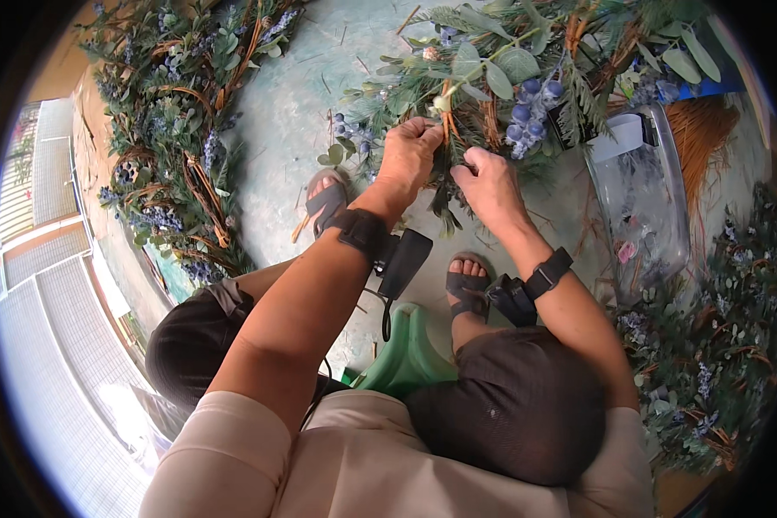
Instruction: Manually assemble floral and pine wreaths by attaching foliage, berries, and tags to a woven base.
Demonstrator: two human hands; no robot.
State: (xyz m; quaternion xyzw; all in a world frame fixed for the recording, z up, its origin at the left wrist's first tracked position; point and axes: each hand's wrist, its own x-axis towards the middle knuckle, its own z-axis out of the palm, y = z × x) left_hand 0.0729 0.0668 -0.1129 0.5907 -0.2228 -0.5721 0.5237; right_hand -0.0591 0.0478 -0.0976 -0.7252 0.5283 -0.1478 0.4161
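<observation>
Down at the floor [285, 129], the person sits on a green plastic stool [406, 354] with both hands at a wreath [509, 78] of green leaves, brown twigs and blue berries that lies in front of the sandalled feet. Left hand [410, 151] is clenched on a small bundle of stems at the near edge of the wreath, fingertips pinched together at the top. Right hand [490, 186] sits just beside it, fingers curled around dark green foliage hanging from the same edge; the two hands are nearly touching. Each wrist carries a black strap with a small black device. A cluster of blue berries [531, 108] stands just above the right hand. To the right of the wreath lies a clear plastic box [643, 198] with a white lid part, with orange-brown needles behind it. More finished wreaths [177, 129] of the same kind lie to the left, and further greenery [716, 345] lies at the right.
</observation>
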